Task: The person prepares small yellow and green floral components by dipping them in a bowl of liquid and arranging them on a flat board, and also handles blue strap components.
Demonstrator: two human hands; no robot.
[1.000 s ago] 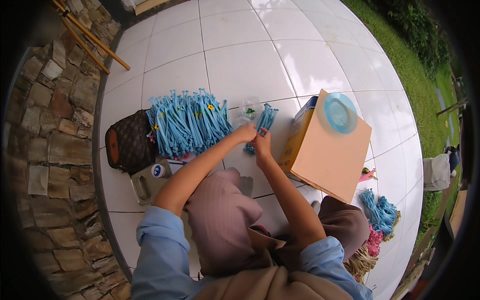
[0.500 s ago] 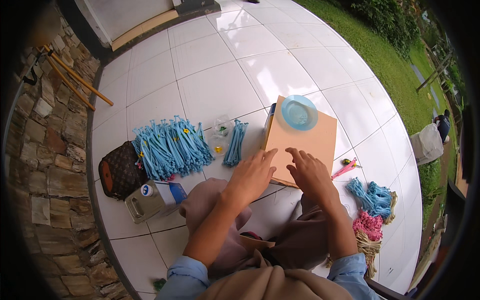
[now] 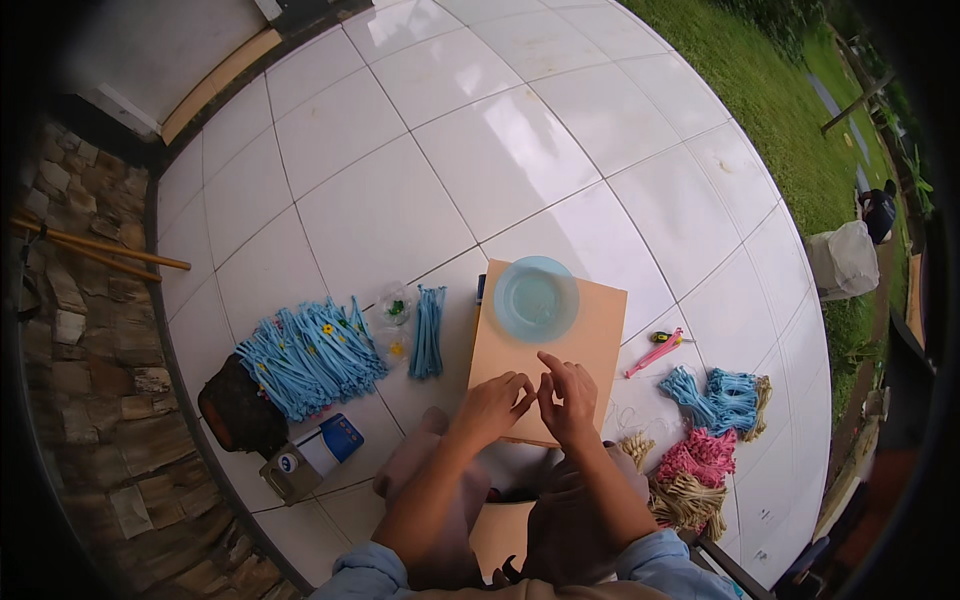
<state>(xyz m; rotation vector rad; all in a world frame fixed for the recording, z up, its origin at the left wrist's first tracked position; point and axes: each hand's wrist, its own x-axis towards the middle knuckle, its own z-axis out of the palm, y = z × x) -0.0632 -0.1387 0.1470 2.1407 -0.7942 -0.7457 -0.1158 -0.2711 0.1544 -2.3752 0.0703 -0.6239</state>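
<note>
Outdoors on white-tiled flooring (image 3: 390, 190), a seated worker in blue sleeves (image 3: 375, 572) brings two bare hands together over a tan board (image 3: 598, 330). The left hand (image 3: 492, 408) hovers above the board's near left part, its fingers bent inward and thumb close to the forefinger; the right hand (image 3: 570, 405) faces it, forefinger angled out. The two sets of fingertips are near each other but apart. Whether either grip pinches something thin, such as a thread, cannot be told at this size.

Just beyond the hands, a translucent blue bowl (image 3: 537, 310) rests at the board's far edge. To the left lie a slim bundle of light-blue cords (image 3: 427, 335), a clear plastic bag (image 3: 392, 305) with green and yellow pieces, and a broad pile of light-blue cords (image 3: 310, 360) dotted with yellow flowers. To the right are a pink strip (image 3: 655, 355), a small yellow-and-black tool (image 3: 663, 338) and heaped blue (image 3: 735, 400), pink (image 3: 697, 458) and tan bundles (image 3: 690, 505).

The step in hand appears to be fine finger work, or a pause between holds, above the board. Any pick from here would call for one hand to leave the board sideways, clearing the bowl, and close on a single cord.
</note>
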